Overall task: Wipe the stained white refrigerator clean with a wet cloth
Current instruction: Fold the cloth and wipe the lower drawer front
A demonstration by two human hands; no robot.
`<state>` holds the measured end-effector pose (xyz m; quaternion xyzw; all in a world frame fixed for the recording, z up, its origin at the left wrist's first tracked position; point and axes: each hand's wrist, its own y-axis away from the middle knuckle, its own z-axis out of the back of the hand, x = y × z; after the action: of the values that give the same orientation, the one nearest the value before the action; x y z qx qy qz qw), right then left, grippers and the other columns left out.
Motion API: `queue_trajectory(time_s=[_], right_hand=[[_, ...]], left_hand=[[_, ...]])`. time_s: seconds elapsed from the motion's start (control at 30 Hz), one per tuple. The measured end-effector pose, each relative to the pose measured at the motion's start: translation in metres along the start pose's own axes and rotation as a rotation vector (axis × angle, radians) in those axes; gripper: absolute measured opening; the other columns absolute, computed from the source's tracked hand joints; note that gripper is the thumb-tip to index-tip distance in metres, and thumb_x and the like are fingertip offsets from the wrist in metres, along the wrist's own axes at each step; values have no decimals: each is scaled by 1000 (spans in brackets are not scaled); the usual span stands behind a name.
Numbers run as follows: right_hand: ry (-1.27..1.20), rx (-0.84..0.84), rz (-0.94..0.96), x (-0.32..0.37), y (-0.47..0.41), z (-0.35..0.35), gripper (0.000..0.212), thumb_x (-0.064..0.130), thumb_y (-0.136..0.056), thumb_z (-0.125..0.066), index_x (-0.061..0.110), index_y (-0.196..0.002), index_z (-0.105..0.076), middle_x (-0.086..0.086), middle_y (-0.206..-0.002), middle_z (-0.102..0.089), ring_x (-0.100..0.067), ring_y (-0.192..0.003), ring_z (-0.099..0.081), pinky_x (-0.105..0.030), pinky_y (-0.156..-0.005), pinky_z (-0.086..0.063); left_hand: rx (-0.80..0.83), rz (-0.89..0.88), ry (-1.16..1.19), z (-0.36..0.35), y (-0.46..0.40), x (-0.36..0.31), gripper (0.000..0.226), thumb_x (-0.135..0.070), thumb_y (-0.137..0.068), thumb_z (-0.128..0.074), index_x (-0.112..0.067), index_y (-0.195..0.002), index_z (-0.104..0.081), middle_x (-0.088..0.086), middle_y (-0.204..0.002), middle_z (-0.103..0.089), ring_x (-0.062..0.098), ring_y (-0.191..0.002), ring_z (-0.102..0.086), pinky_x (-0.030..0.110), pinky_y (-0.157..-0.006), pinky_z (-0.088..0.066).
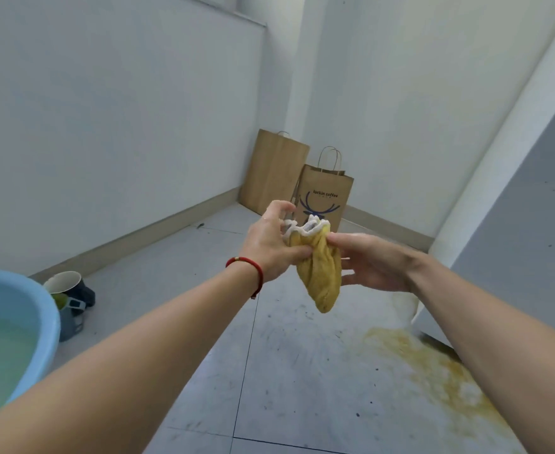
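Head view, both arms stretched forward. Left hand (271, 244) grips the bunched top of the cloth (318, 273), fingers curled round its white edging. Right hand (372, 262) touches the cloth's right side; the visible fingers lie fairly straight, and how the rest sit behind the fabric cannot be told. Cloth is yellow and hangs down in a wad between the two hands.

Step in hand, by my reading: readying or wringing the cloth, not wiping. Cloth touches no surface yet.

Refrigerator (515, 208) stands to the right of the right hand, white side panel only, cut off by the frame edge. Yellow-brown stain (433, 365) spreads on the floor below the right forearm, reaching up the panel's lower corner.

Next move likely calls for opening the wad to a flat face and carrying it right and down to that stained corner.

Blue basin (45, 309) of water left of the left forearm, partly out of frame; dark mug (69, 290) just beyond it. Two paper bags (325, 194) in the corner past the hands.

Hard to tell: how wet the cloth is; any stains higher up the panel.
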<state>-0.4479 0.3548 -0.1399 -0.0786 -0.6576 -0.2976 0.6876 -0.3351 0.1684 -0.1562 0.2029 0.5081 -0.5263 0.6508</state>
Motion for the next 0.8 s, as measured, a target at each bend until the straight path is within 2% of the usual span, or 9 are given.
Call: queue_trajectory(time_s=[0.1,0.2,0.3,0.37,0.4,0.5,0.57,0.7,0.8], right_hand=[[-161,27,44,-14,-10,-3,52,25,-94,-65,5,-141,-59,-22,-132,-65,-32,-114,-63,-51,-107,-46],[-219,-80,68,-24,-10,17,47,18,-84,-62,1,-128,-64,-15,-105,-63,-26,-86,-60,-43,-87,-51],[148,-245,-106,-41,3,42,14,17,-92,-60,7,-94,-70,-10,-83,-63,-18,-62,-58,-38,-66,-54],[452,-388,-142,-49,10,51,20,19,-94,-59,4,-101,-70,-12,-95,-73,-21,-68,-67,-44,-73,-62],[387,-416,-88,-49,12,53,27,22,-96,-56,4,-111,-69,-14,-105,-74,-24,-80,-71,-49,-84,-62],[-123,-31,75,-37,29,60,57,48,-99,-49,8,-136,-64,-17,-132,-68,-33,-123,-64,-52,-109,-49],[-156,179,106,-34,40,68,64,56,-100,-50,9,-142,-58,-18,-138,-64,-34,-131,-60,-50,-112,-45],[-128,192,182,-41,47,108,51,28,-96,-68,7,-141,-57,-13,-138,-66,-31,-129,-62,-56,-114,-44],[-83,210,250,-41,55,142,45,28,-101,-64,12,-142,-56,-10,-137,-67,-28,-129,-63,-52,-110,-49]], left_hand=[[-104,102,-6,-2,5,5,70,-26,-73,-91,-23,-133,-55,3,-117,-63,23,-101,-67,38,-86,-61],[-158,157,163,5,8,9,40,-18,-75,-90,-14,-109,-69,7,-98,-71,26,-85,-70,34,-70,-62],[4,119,529,7,10,-5,11,-6,-85,-78,-8,-92,-70,12,-92,-70,23,-86,-68,28,-69,-57],[129,38,545,-1,3,-24,8,-6,-89,-73,-11,-89,-67,9,-96,-66,19,-88,-65,28,-75,-55],[181,9,492,-8,-2,-31,7,-7,-91,-72,-11,-91,-66,8,-97,-64,18,-89,-63,31,-77,-55],[299,-24,276,-43,-19,-59,12,-16,-94,-70,-9,-103,-66,7,-97,-64,20,-90,-63,35,-77,-56],[301,-24,191,-64,-28,-74,14,-22,-97,-68,-12,-106,-65,3,-95,-67,19,-87,-64,36,-74,-58],[146,37,32,-93,-44,-93,15,-32,-97,-66,-20,-104,-64,12,-104,-69,22,-90,-67,50,-78,-62],[-37,173,66,-121,-51,-96,24,-42,-90,-74,-24,-103,-66,9,-108,-70,25,-95,-70,52,-78,-63]])
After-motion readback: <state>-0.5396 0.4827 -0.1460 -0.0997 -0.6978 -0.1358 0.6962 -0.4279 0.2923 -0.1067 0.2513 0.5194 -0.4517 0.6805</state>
